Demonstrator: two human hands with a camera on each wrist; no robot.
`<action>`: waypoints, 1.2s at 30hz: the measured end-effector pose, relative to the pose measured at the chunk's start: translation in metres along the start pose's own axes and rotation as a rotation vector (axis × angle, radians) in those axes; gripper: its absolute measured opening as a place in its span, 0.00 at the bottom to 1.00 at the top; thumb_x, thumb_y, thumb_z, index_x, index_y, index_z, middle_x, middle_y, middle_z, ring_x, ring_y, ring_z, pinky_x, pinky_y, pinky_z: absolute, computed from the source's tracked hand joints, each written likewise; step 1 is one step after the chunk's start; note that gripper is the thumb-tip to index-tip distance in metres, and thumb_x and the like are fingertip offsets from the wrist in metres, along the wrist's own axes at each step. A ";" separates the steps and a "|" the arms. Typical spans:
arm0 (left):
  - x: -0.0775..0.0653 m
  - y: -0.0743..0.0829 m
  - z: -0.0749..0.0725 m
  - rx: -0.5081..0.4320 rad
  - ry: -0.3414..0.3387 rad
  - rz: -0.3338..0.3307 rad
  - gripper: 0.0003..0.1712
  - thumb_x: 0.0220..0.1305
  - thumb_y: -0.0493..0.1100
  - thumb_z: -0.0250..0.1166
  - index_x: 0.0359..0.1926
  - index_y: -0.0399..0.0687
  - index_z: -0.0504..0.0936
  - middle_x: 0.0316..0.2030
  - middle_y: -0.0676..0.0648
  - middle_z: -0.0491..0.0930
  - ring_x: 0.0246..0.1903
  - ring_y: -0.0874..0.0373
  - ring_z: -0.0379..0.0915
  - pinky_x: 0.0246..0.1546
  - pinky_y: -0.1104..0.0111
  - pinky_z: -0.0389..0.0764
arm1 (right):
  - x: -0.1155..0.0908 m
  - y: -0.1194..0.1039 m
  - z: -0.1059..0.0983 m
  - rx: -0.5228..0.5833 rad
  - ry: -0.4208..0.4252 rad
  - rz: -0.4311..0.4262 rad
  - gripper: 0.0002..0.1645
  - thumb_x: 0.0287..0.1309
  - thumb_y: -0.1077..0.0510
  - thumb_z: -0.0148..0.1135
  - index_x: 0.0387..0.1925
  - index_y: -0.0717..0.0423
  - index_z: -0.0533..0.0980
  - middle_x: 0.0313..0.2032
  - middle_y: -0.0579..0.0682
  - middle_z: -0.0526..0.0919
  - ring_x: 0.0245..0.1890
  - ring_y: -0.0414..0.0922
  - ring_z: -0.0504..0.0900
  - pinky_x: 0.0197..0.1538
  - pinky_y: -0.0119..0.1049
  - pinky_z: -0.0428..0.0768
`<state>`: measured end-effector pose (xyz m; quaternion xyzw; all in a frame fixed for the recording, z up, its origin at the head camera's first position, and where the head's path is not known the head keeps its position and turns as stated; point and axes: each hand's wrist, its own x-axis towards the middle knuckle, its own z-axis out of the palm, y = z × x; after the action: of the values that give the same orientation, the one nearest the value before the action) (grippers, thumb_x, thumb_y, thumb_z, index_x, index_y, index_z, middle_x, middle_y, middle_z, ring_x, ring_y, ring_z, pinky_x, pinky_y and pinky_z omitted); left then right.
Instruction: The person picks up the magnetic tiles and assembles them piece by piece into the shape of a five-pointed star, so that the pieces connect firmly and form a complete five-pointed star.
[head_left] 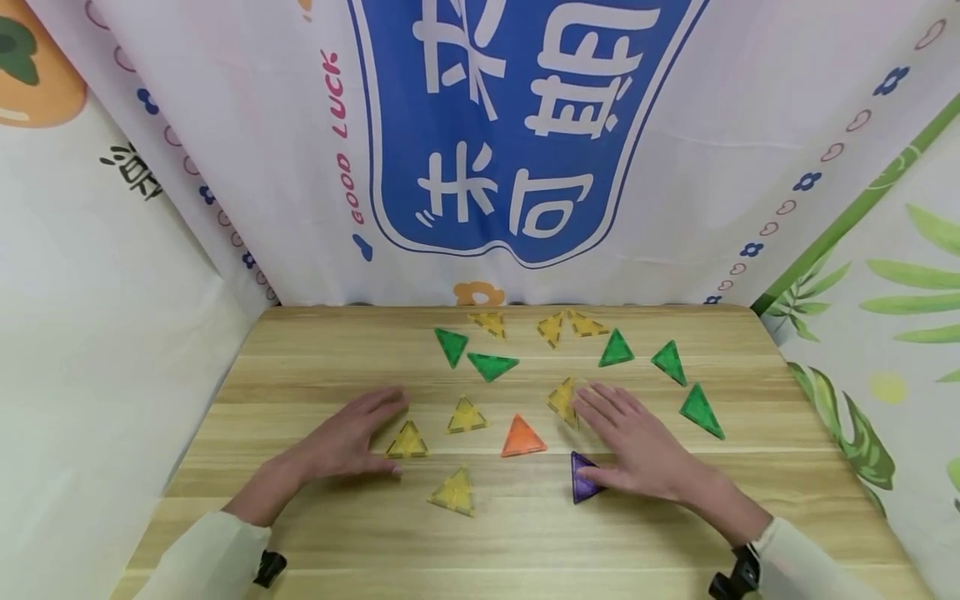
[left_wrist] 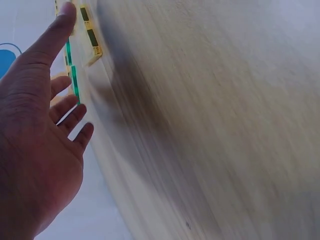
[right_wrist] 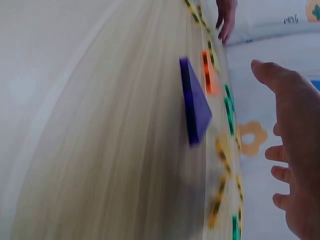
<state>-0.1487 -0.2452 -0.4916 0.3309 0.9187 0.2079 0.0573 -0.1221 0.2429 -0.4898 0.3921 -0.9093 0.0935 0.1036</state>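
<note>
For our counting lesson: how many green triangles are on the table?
5: two green triangles behind and left of the orange one; three more in a slanting row beyond the right hand. It could hide others.

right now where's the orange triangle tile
In the head view, the orange triangle tile is central on the wooden table, right of a yellow triangle tile and upper left of the purple triangle tile.
</note>
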 end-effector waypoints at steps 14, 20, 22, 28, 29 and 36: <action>0.013 -0.003 0.006 -0.033 -0.052 -0.009 0.49 0.53 0.59 0.84 0.69 0.39 0.78 0.62 0.43 0.74 0.61 0.48 0.74 0.61 0.51 0.81 | 0.047 -0.054 0.027 0.331 -0.071 -0.101 0.59 0.64 0.25 0.65 0.78 0.63 0.64 0.74 0.58 0.71 0.74 0.54 0.70 0.74 0.55 0.71; 0.017 -0.004 0.007 -0.042 -0.050 0.022 0.44 0.54 0.56 0.84 0.65 0.38 0.80 0.57 0.45 0.76 0.55 0.51 0.76 0.56 0.52 0.82 | 0.065 -0.076 0.042 0.375 -0.082 -0.157 0.58 0.60 0.27 0.70 0.76 0.63 0.68 0.71 0.55 0.74 0.72 0.49 0.72 0.74 0.48 0.72; 0.019 -0.003 0.006 -0.049 -0.055 0.028 0.43 0.54 0.55 0.84 0.64 0.37 0.81 0.55 0.45 0.77 0.54 0.52 0.76 0.55 0.53 0.83 | 0.071 -0.081 0.047 0.364 -0.069 -0.171 0.58 0.58 0.27 0.73 0.74 0.63 0.69 0.70 0.55 0.75 0.71 0.49 0.73 0.74 0.47 0.73; 0.022 -0.003 0.005 -0.076 -0.082 0.029 0.38 0.56 0.51 0.84 0.62 0.37 0.82 0.52 0.47 0.78 0.50 0.56 0.77 0.53 0.58 0.83 | 0.080 -0.095 0.055 0.377 -0.081 -0.153 0.54 0.52 0.29 0.78 0.71 0.58 0.74 0.67 0.51 0.78 0.68 0.47 0.76 0.71 0.45 0.75; 0.023 -0.003 0.004 -0.083 -0.086 0.029 0.38 0.56 0.51 0.84 0.62 0.37 0.82 0.52 0.47 0.78 0.50 0.56 0.77 0.52 0.58 0.83 | 0.081 -0.097 0.056 0.382 -0.083 -0.152 0.54 0.52 0.30 0.78 0.70 0.58 0.75 0.66 0.51 0.79 0.67 0.47 0.76 0.71 0.44 0.76; 0.023 -0.002 0.002 -0.112 -0.111 0.015 0.36 0.58 0.48 0.83 0.63 0.37 0.82 0.51 0.47 0.78 0.47 0.58 0.76 0.49 0.62 0.83 | 0.088 -0.106 0.065 0.360 -0.060 -0.196 0.46 0.52 0.34 0.81 0.64 0.57 0.79 0.61 0.49 0.81 0.63 0.44 0.78 0.69 0.39 0.76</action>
<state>-0.1676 -0.2315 -0.4934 0.3450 0.8985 0.2409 0.1252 -0.1110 0.0935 -0.5193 0.4935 -0.8380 0.2323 0.0134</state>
